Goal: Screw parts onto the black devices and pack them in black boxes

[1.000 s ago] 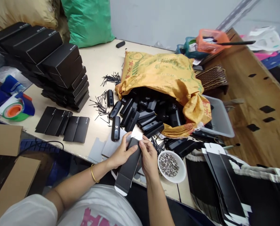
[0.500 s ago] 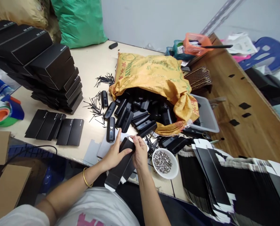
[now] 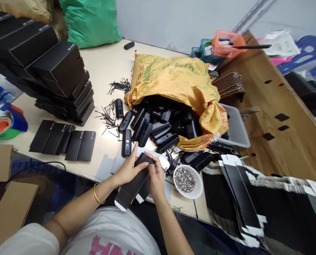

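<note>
Near the table's front edge, my left hand grips a partly folded black box from its left side, thumb across the top. My right hand holds the box's upper right part, beside a white flap. The lower end hangs over the table edge with white-edged flaps showing. Just above my left hand a black device lies on the table. To the right of my right hand stands a white bowl full of small metal pieces. Black devices spill from a yellow sack beyond my hands.
Tall stacks of black boxes stand at the left, with several closed boxes before them. Flat black cartons lie at the right. A clear bin and wooden board are beyond; tape rolls sit far left.
The fingers of my right hand have spread higher over the box, and its lower end has shifted slightly left and up. The whole view has moved a little.
</note>
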`<state>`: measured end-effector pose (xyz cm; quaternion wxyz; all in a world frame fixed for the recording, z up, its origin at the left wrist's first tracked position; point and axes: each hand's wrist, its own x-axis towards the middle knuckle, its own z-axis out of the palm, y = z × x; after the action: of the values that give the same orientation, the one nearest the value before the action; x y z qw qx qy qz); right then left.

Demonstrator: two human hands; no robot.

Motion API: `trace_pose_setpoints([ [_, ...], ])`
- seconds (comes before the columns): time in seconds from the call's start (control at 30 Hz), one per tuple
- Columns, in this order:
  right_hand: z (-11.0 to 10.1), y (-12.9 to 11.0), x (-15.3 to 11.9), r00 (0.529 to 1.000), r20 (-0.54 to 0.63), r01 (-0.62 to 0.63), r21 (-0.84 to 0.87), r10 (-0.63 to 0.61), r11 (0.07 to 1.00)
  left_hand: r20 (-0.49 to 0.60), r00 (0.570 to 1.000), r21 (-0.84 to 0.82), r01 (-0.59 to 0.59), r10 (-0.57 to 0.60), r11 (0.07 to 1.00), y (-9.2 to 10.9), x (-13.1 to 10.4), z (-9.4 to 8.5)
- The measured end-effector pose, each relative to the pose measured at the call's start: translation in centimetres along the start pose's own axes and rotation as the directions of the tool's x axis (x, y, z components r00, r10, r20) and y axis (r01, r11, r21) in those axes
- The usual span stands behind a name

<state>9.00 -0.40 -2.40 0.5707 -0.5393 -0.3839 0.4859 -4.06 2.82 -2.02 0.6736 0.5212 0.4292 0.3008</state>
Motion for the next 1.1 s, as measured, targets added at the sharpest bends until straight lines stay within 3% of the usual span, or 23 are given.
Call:
trace_pose_setpoints([
  [0.1,0.1,0.3,-0.5,0.994,-0.093,-0.054,-0.024,0.052,0.998,-0.023,0.998,-0.060,-0.060,0.059,0.996,-0.3,-0.8,-1.4],
  [0.17,0.6,0.5,-0.2,0.975,-0.197,-0.100,0.022,0.102,0.995,0.038,0.967,0.046,-0.254,0.252,0.966,-0.3,-2.1,-2.3],
  [0.2,1.1,0.6,0.1,0.973,-0.209,-0.102,-0.007,0.098,0.995,0.080,0.923,0.140,-0.385,0.377,0.912,-0.2,-2.8,-2.7],
  [0.27,2.9,0.8,0.7,0.993,-0.109,-0.068,-0.155,0.051,0.986,0.114,0.801,0.322,-0.589,0.587,0.741,0.1,-4.0,-3.5],
  [0.3,4.0,1.0,1.1,0.999,-0.037,-0.030,-0.245,0.021,0.969,0.062,0.757,0.396,-0.616,0.650,0.680,0.4,-4.5,-3.8],
  [0.33,5.2,1.2,1.5,1.000,0.021,0.016,-0.341,-0.010,0.940,-0.032,0.740,0.463,-0.585,0.672,0.666,0.7,-4.8,-4.2],
  [0.4,7.3,1.7,2.5,0.995,0.063,0.098,-0.515,-0.076,0.852,-0.260,0.752,0.581,-0.379,0.606,0.720,1.3,-5.0,-5.0],
  [0.47,8.0,2.3,3.8,0.988,0.090,0.153,-0.627,-0.123,0.764,-0.391,0.779,0.669,-0.125,0.491,0.733,1.8,-4.7,-5.9],
  [0.53,6.8,2.2,5.2,0.983,0.135,0.181,-0.634,-0.123,0.752,-0.381,0.829,0.740,0.007,0.409,0.673,2.1,-4.2,-6.7],
  [0.63,1.8,0.1,6.1,0.984,0.128,0.178,-0.584,-0.127,0.792,-0.314,0.896,0.814,0.084,0.313,0.574,2.4,-3.3,-7.3],
  [0.7,-1.6,-2.6,5.7,0.978,0.133,0.208,-0.508,-0.163,0.835,-0.265,0.925,0.850,0.090,0.274,0.520,2.7,-2.9,-7.1],
  [0.77,-3.6,-5.5,4.6,0.931,0.318,0.317,-0.468,-0.177,0.825,-0.152,0.954,0.876,0.008,0.260,0.483,3.0,-2.6,-6.2],
  [0.83,-3.7,-7.7,3.4,0.831,0.548,0.399,-0.471,-0.093,0.787,-0.004,0.968,0.871,-0.121,0.251,0.477,3.1,-2.4,-5.1],
  [0.9,-2.6,-8.5,2.7,0.745,0.667,0.418,-0.439,-0.024,0.795,0.089,0.965,0.821,-0.211,0.246,0.531,2.9,-2.3,-4.0],
  [0.93,-1.9,-8.4,2.7,0.725,0.689,0.409,-0.406,-0.021,0.817,0.093,0.963,0.783,-0.228,0.254,0.578,2.7,-2.3,-3.7],
  [0.97,-1.2,-8.0,3.0,0.726,0.687,0.394,-0.373,-0.036,0.840,0.074,0.961,0.738,-0.233,0.268,0.633,2.4,-2.3,-3.5],
  [1.03,0.4,-6.8,4.4,0.795,0.603,0.371,-0.386,-0.074,0.845,-0.035,0.950,0.647,-0.214,0.310,0.732,1.8,-2.5,-3.9],
  [1.1,2.4,-5.3,6.4,0.880,0.470,0.367,-0.589,-0.064,0.720,-0.224,0.914,0.544,-0.171,0.339,0.822,1.1,-2.8,-4.7],
])
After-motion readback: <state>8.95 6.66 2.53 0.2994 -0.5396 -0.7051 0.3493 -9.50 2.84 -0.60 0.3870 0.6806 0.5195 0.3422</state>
